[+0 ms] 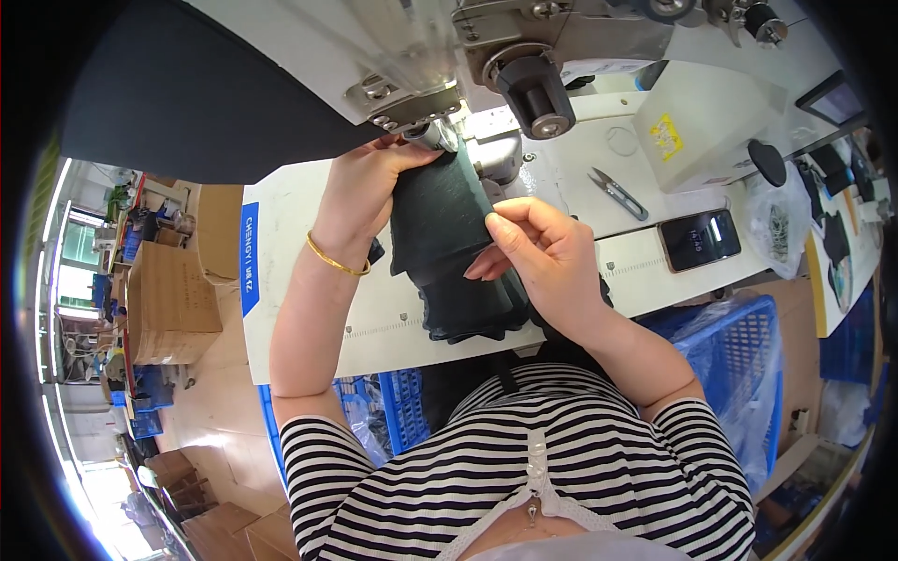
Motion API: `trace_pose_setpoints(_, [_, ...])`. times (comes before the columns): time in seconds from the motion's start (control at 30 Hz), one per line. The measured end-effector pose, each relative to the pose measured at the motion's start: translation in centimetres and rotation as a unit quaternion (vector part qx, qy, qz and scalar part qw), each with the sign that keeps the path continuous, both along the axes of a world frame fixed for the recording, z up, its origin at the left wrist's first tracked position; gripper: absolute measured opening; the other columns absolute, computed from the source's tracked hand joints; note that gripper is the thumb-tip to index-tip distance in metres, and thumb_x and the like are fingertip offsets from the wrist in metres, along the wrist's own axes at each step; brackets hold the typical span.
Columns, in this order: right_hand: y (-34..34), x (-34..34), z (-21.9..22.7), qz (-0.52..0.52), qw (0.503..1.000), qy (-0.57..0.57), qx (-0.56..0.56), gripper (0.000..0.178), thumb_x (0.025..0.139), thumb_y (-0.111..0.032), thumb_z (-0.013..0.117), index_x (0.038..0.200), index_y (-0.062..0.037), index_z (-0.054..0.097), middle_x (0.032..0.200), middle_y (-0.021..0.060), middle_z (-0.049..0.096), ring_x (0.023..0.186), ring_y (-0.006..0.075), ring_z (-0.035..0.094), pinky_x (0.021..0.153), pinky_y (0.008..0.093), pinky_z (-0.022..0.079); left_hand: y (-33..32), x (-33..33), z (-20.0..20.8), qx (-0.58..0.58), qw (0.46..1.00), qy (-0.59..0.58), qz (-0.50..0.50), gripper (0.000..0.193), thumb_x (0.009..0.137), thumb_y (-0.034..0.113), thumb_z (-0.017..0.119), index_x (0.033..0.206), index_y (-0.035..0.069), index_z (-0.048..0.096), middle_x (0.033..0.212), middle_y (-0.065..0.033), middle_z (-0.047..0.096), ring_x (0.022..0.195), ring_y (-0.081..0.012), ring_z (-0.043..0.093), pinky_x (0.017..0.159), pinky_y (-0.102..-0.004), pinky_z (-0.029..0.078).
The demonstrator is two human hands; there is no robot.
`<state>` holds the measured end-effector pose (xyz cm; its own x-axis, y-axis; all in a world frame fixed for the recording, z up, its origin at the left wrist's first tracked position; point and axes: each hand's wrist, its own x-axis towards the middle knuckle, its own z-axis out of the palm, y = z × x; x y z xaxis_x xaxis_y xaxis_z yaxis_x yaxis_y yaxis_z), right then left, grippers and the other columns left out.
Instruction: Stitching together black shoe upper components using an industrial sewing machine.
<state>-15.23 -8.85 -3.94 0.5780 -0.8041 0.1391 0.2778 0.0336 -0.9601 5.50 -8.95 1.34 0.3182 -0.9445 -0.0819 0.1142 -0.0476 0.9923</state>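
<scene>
A dark green-black piece of fabric (pixel 438 210) lies under the head of a sewing machine (pixel 432 136), its top edge close to the presser foot. My left hand (pixel 367 182), with a gold bangle at the wrist, grips the fabric's upper left edge; its fingertips are partly hidden behind the machine head. At the right edge, my right hand (pixel 552 257) pinches the cloth between thumb and fingers. More dark fabric (pixel 472 304) hangs in folds below, over the table's front edge. The needle itself cannot be made out.
Thread snips (pixel 619 194) and a phone (pixel 700 239) lie on the white table (pixel 299 309) to the right. Behind them stands a whitish box (pixel 706 126). A black panel (pixel 201 103) looms at upper left. Blue crates (pixel 734 360) sit below the table; cardboard boxes (pixel 173 304) stand at left.
</scene>
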Motion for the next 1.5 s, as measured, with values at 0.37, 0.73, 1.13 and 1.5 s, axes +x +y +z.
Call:
trace_pose_setpoints(0.37, [-0.8,1.2,-0.1,-0.023,0.999,-0.023,0.002,0.019,0.100,-0.013,0.055,0.100,0.0044,0.063,0.075,0.0079,0.069,0.069,0.0125,0.070,0.062,0.0227,0.055,-1.4,0.9,-0.2,0.027,0.999,0.017,0.005,0.023,0.085,-0.009,0.061,0.106,-0.005,0.068,0.104,-0.0113,0.069,0.095,-0.0199,0.066,0.087,-0.0308,0.052])
trace_pose_setpoints(0.73, [-1.9,2.3,0.1,-0.017,0.999,-0.029,0.004,0.021,0.100,-0.013,0.055,0.106,0.0068,0.061,0.077,0.0101,0.070,0.069,0.0151,0.071,0.063,0.0237,0.056,-2.4,3.0,-1.8,-0.120,0.991,0.019,-0.049,0.021,0.087,-0.006,0.061,0.106,0.001,0.067,0.104,-0.0070,0.068,0.094,-0.0153,0.063,0.084,-0.0293,0.051])
trace_pose_setpoints(1.13, [-2.1,2.9,0.1,-0.046,0.998,-0.035,0.008,0.015,0.097,-0.008,0.058,0.098,0.0062,0.063,0.074,0.0076,0.069,0.066,0.0101,0.069,0.059,0.0225,0.054,2.9,-1.8,-4.2,-0.269,0.849,-0.452,0.056,0.039,0.072,0.007,0.078,0.107,0.000,0.061,0.111,-0.0124,0.059,0.105,-0.0242,0.058,0.094,-0.0345,0.045])
trace_pose_setpoints(1.5, [-2.0,1.8,-0.2,-0.040,0.997,-0.021,-0.068,0.018,0.097,-0.010,0.057,0.107,0.0040,0.063,0.088,0.0088,0.072,0.078,0.0126,0.071,0.071,0.0260,0.056,3.5,-3.4,-3.3,-0.265,0.876,-0.395,0.078,0.021,0.073,-0.003,0.075,0.091,0.005,0.068,0.095,-0.0068,0.063,0.088,-0.0195,0.061,0.077,-0.0292,0.049])
